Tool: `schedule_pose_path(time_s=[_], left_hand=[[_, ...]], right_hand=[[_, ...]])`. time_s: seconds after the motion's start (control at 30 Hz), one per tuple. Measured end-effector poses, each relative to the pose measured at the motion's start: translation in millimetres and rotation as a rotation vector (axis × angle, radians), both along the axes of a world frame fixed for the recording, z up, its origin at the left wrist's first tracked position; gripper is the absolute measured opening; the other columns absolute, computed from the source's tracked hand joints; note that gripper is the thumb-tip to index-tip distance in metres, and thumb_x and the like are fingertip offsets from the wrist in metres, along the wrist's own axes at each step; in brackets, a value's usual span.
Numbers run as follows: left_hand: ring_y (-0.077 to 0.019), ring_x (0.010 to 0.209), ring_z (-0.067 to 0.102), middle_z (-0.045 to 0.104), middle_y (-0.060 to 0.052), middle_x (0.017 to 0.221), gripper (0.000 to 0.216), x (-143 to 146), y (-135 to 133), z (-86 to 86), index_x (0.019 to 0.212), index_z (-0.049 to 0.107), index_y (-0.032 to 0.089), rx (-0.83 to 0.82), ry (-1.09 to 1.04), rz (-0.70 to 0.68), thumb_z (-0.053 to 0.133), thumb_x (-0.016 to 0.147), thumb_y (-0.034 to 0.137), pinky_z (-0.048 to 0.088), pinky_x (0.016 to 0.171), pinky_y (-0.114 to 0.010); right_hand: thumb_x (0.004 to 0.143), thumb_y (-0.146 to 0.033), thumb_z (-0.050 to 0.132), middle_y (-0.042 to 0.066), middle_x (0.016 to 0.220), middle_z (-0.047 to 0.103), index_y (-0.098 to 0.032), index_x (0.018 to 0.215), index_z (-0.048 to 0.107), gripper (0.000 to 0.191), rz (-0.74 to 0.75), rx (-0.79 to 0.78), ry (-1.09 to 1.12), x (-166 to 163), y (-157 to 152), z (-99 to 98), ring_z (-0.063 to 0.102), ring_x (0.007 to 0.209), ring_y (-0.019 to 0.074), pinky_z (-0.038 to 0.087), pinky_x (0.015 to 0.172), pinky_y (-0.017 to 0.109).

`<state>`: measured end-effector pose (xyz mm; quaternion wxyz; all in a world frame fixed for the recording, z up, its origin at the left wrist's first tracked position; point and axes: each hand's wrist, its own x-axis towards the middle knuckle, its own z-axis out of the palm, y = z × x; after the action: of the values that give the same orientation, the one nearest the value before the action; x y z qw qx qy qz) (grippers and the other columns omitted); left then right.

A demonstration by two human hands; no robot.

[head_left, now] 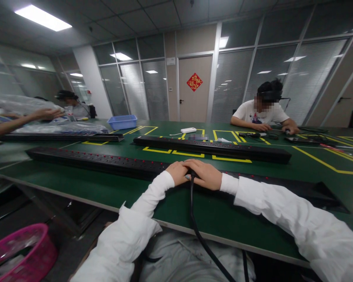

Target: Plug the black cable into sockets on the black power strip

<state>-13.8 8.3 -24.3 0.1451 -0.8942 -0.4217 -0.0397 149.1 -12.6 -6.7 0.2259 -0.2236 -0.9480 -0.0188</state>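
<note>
A long black power strip (pixel 85 158) with a row of red dots lies across the green table in front of me. At its middle, my left hand (pixel 177 172) and my right hand (pixel 205 174) meet, the right fingers partly over the left ones. Both are closed around the upper end of a thick black power cable (pixel 192 199). Its tip is hidden under my fingers, so I cannot tell whether it is plugged into the strip. From there the cable runs down over the table edge past my lap.
Behind lies a second black strip (pixel 211 148). Further back are a white device (pixel 188 130), a blue basket (pixel 122 122) and yellow tape outlines. Plastic-wrapped goods (pixel 61 128) lie at left, near another person's arm (pixel 20 121). Across sits a co-worker (pixel 263 111). A pink basket (pixel 38 254) stands below left.
</note>
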Motion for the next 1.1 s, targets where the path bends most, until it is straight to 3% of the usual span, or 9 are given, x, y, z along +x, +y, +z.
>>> schedule_pose_path(time_s=[1.1], left_hand=[[-0.0236,0.084,0.054,0.058,-0.011,0.090,0.039,0.3,1.5,-2.1,0.092,0.055,0.012,0.033,-0.027,-0.023,0.035,0.077,0.041,0.042,0.076,-0.034]], right_hand=[[0.083,-0.032,0.037,0.012,0.116,0.042,-0.017,0.119,0.034,0.040,-0.004,-0.010,0.003,-0.1,-1.3,1.2,0.040,0.107,0.0219,0.036,0.088,0.040]])
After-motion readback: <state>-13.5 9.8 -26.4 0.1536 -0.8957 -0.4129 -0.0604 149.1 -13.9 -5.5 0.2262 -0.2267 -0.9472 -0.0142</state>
